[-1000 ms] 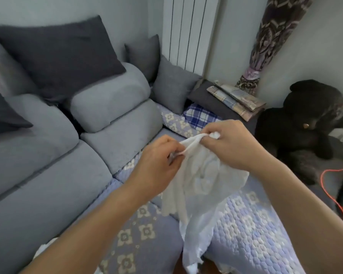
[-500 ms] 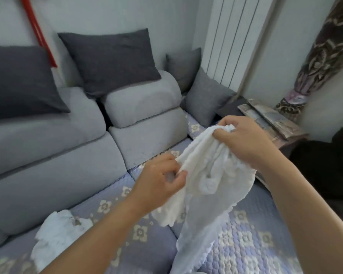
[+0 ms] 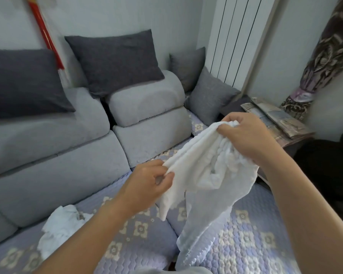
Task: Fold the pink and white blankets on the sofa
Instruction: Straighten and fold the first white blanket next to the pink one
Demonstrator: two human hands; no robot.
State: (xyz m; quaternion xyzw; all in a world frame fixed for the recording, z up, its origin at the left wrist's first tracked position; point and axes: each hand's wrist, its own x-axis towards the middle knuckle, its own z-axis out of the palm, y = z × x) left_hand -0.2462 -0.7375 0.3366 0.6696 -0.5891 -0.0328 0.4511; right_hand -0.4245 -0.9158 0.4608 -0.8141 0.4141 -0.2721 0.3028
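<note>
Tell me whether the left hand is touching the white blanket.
Touching. The head view shows the left hand pinching an edge of the white blanket between thumb and fingers, while the right hand grips its bunched top.

Thin matt white blanket (image 3: 202,171) of textured cloth; sofa (image 3: 53,155) in coarse grey fabric

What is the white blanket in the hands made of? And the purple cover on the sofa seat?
The white blanket looks like soft, thin cloth, maybe cotton: it bunches up, droops limply, and has a bumpy woven pattern with a scalloped edge. The purple cover looks like padded, quilted fabric: stitched puffy scales with flower squares, matte, not shiny. The exact fibres cannot be told.
</note>
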